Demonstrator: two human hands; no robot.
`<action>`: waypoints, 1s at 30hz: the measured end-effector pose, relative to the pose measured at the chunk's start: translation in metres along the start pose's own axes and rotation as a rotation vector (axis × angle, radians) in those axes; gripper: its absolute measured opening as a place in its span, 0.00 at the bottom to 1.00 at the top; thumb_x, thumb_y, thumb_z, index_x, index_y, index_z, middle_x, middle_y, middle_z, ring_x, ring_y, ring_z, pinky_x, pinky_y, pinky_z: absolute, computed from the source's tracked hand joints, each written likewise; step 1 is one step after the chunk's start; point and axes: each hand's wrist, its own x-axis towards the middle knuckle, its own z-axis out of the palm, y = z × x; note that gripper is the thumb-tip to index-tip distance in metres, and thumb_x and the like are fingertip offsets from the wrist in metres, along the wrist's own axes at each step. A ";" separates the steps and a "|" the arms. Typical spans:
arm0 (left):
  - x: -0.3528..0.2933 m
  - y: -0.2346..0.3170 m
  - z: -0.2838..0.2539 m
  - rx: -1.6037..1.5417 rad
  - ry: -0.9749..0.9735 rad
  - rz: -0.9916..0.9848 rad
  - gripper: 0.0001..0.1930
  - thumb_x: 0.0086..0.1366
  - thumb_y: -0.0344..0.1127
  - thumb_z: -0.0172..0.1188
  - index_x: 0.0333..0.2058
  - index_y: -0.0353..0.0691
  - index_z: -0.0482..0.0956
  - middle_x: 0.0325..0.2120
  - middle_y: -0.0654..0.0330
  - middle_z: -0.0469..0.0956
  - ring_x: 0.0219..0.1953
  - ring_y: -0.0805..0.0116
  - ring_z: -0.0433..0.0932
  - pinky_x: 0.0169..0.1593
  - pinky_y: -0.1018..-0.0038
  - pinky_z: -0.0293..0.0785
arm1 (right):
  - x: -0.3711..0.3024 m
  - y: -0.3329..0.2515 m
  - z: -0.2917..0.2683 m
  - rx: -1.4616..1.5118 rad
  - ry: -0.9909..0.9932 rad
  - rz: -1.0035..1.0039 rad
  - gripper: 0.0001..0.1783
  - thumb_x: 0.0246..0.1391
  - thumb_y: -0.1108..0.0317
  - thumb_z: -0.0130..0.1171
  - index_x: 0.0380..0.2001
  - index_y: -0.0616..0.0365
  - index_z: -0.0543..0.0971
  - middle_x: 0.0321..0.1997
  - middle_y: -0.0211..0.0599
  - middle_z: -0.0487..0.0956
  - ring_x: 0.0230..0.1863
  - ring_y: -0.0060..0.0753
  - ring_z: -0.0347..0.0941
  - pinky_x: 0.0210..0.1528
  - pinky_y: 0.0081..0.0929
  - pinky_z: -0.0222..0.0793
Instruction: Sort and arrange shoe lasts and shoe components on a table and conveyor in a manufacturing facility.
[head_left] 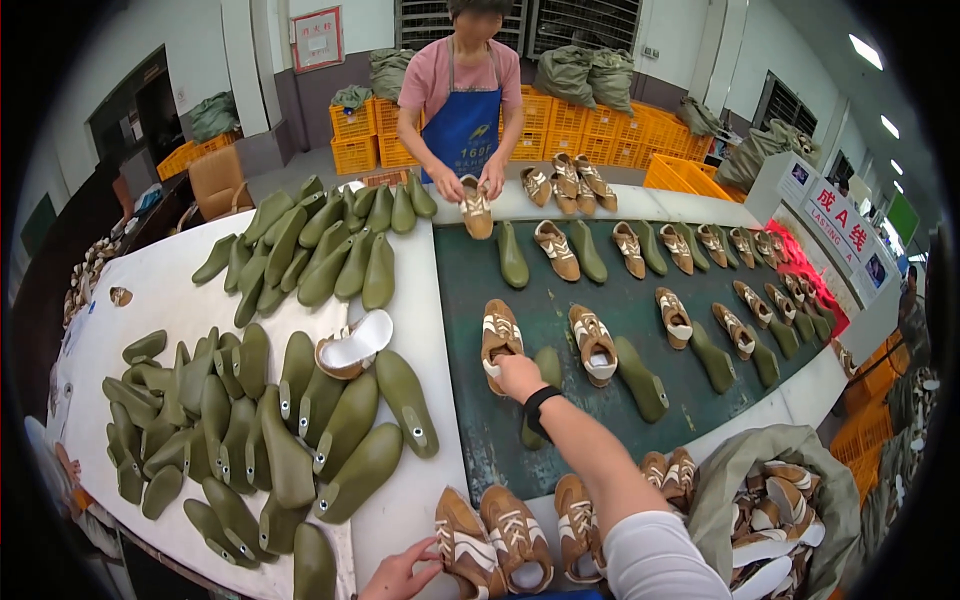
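Observation:
My right hand (520, 378), with a black band at the wrist, reaches over the dark green conveyor belt (560, 460). Its fingers are closed on the heel end of a brown suede shoe upper (502, 330) with white stripes and laces. Beside that wrist lies an olive-green shoe last (545, 385), partly covered by my arm. My left hand (400, 575) is low in the view, fingers apart, close beside another brown shoe upper (465, 540) at the near edge. Whether it touches that upper is hard to tell. A second laced upper (517, 535) stands right of it.
Olive lasts (290, 440) are heaped on the white table at left, with an upturned white-soled shoe (355, 345) among them. Across the belt, a person in a blue apron (468, 130) holds a shoe upper (477, 208). A sack of uppers (775, 510) stands at the near right.

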 end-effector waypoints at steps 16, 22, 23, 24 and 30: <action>0.027 0.004 0.012 0.139 0.005 0.144 0.26 0.57 0.31 0.57 0.54 0.40 0.64 0.33 0.50 0.78 0.36 0.57 0.78 0.39 0.71 0.73 | -0.046 0.071 0.017 -0.189 -0.396 0.485 0.39 0.43 0.59 0.61 0.55 0.67 0.59 0.41 0.45 0.77 0.42 0.37 0.76 0.40 0.28 0.72; 0.013 -0.001 0.016 0.189 0.028 0.191 0.24 0.57 0.31 0.58 0.53 0.39 0.65 0.33 0.51 0.78 0.35 0.57 0.78 0.39 0.70 0.73 | -0.074 0.081 0.006 -0.194 -0.256 0.383 0.37 0.41 0.57 0.62 0.54 0.54 0.61 0.40 0.46 0.76 0.43 0.44 0.74 0.42 0.37 0.70; 0.012 0.000 0.015 0.211 0.034 0.203 0.24 0.57 0.31 0.58 0.53 0.39 0.65 0.33 0.52 0.78 0.35 0.58 0.78 0.38 0.70 0.73 | -0.082 0.080 -0.004 -0.183 -0.209 0.300 0.34 0.41 0.58 0.60 0.54 0.50 0.63 0.38 0.47 0.76 0.43 0.43 0.74 0.42 0.37 0.71; 0.010 0.001 0.018 0.229 0.029 0.217 0.24 0.57 0.31 0.57 0.53 0.38 0.65 0.33 0.52 0.78 0.35 0.58 0.78 0.38 0.70 0.73 | -0.097 0.078 -0.023 -0.178 -0.164 0.228 0.32 0.42 0.58 0.59 0.53 0.46 0.65 0.36 0.47 0.76 0.43 0.42 0.74 0.42 0.38 0.71; 0.013 0.043 0.052 0.434 -0.135 0.287 0.24 0.54 0.32 0.61 0.50 0.37 0.67 0.33 0.53 0.79 0.35 0.57 0.79 0.37 0.71 0.74 | -0.223 0.096 -0.185 0.163 -0.254 0.032 0.30 0.46 0.55 0.56 0.53 0.56 0.68 0.40 0.46 0.76 0.41 0.45 0.73 0.42 0.36 0.68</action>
